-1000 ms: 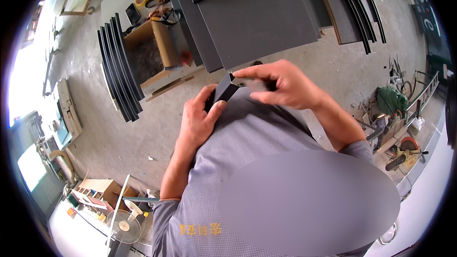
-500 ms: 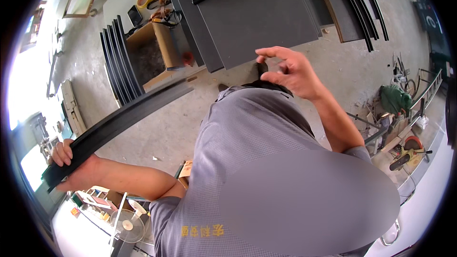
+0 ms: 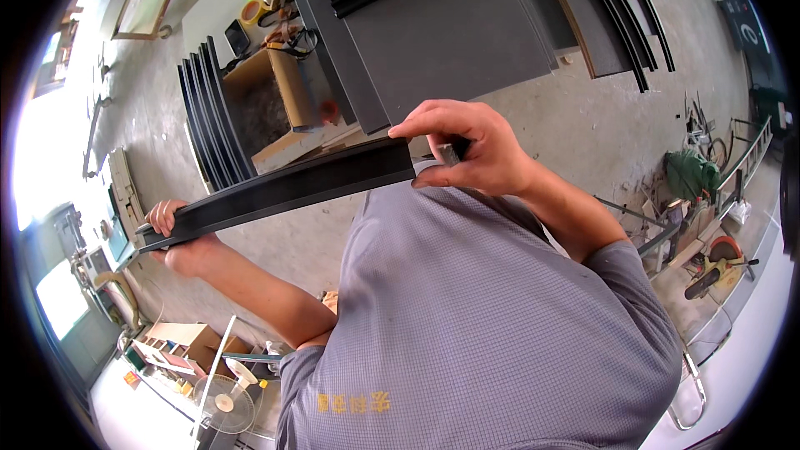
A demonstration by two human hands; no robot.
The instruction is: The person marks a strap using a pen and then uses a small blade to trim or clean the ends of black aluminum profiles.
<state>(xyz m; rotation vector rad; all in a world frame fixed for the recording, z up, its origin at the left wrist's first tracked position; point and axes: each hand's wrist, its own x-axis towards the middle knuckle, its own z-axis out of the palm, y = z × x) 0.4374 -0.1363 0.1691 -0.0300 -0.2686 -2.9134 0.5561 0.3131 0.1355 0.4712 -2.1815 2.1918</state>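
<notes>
Both ends of the black strip (image 3: 292, 187) are now tended, the left hand (image 3: 192, 255) gripping, the right hand's (image 3: 483, 150) thumb and forefinger newly straddling, pinch unclear.

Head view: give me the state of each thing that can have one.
Black strip, held slanting between both hands
Left hand, closed around its left end
Right hand, thumb and forefinger at its right end, holding a small grey object
Cardboard box, open-topped
Fan, cannot tell if spinning

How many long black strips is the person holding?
1 visible: the long black strip spans from the left grip, around its left end, to the right grip, at its right end. Another nested behind could be hidden.
</notes>
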